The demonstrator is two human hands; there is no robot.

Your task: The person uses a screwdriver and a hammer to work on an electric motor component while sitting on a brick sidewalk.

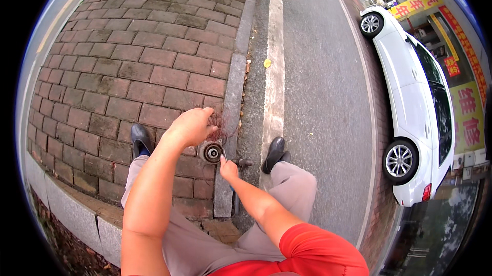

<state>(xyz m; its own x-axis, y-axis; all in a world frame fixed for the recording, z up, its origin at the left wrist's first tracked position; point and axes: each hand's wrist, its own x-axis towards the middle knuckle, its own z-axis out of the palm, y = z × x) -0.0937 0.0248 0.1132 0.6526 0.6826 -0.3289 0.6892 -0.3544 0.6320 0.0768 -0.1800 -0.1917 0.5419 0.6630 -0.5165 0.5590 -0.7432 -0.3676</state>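
Note:
My left hand (192,128) reaches in from the left, its fingers curled beside a tangle of thin reddish wire strands (221,131). Whether the fingertips grip any strands is too small to tell. Just below the strands, a round grey metal part (213,153) with a dark ring and a bright hub in its centre rests on the paving near the kerb. At its right edge my right hand (229,169) is closed, thumb up against the rim. What it holds is hidden. A short dark metal piece (245,162) sticks out to the right of that hand.
A stone kerb (233,96) runs between the brick paving (154,76) and the asphalt road (325,81). My shoes stand either side, the left one (140,138) on bricks, the right one (275,154) on the road. A white car (410,81) is parked at the right.

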